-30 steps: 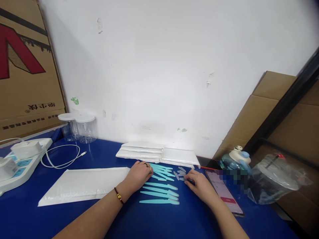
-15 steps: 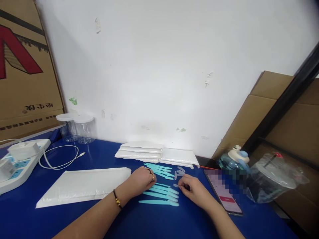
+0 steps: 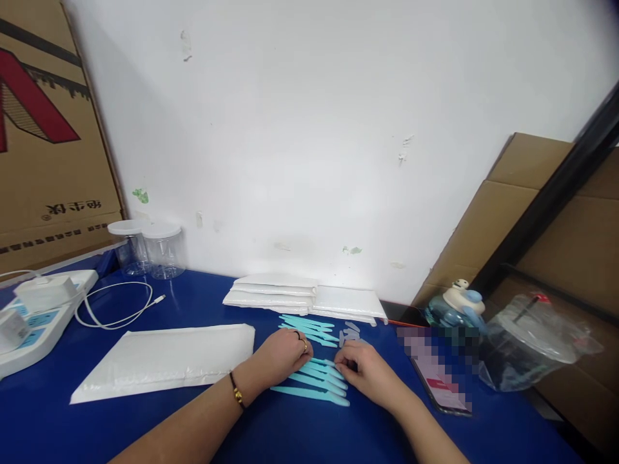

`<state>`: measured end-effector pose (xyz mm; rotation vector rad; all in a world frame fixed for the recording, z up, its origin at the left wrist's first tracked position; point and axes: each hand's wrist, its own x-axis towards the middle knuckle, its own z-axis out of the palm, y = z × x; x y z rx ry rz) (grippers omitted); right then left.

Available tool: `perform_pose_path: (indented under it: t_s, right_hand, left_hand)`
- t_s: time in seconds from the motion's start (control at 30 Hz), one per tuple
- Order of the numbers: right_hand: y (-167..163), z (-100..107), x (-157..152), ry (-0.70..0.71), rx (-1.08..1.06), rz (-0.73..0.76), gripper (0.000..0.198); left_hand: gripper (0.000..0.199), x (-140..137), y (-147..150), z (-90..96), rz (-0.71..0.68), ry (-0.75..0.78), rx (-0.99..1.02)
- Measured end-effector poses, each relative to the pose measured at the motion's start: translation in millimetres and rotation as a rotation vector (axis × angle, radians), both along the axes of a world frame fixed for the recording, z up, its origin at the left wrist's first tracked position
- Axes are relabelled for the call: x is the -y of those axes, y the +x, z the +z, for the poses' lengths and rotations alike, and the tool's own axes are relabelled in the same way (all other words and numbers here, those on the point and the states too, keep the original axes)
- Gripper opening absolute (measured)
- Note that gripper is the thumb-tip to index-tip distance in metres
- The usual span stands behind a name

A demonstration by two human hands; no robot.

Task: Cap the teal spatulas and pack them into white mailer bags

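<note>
Several teal eyebrow razors (image 3: 319,390) lie side by side on the blue table, with clear caps on their right ends. My left hand (image 3: 285,354) is closed around the handle end of the topmost razor in this row. At that razor's other end, my right hand (image 3: 360,368) pinches with thumb and forefinger; a clear cap seems to be there, mostly hidden by the fingers. Another group of teal razors (image 3: 309,327) lies beyond my left hand. Loose clear caps (image 3: 350,332) sit in a small pile just beyond my right hand.
A white padded mailer (image 3: 169,357) lies left, and stacked mailers (image 3: 271,293) rest by the wall. A power strip (image 3: 53,328), white cable (image 3: 109,325) and lidded jars (image 3: 163,251) are farther left. Right stand a phone (image 3: 442,386), a figurine (image 3: 457,306) and a bagged tub (image 3: 527,348).
My right hand has moved slightly left, bringing a clear cap to the razor's end. My left hand has shifted a little right, and the two hands are closer together.
</note>
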<state>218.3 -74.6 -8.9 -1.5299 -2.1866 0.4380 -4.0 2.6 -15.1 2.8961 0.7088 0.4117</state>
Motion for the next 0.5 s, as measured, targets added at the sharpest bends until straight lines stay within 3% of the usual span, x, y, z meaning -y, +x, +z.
perform_pose_path:
  t_s: [0.27, 0.5]
  right_hand:
    - [11, -2, -11, 0.129, 0.115, -0.166, 0.029]
    - [14, -6, -10, 0.118, 0.174, -0.206, 0.019]
  left_hand:
    - [0.023, -7, -4, -1.2, 0.155, 0.086, -0.035]
    - [0.023, -15, -7, -5.1, 0.184, 0.088, -0.052]
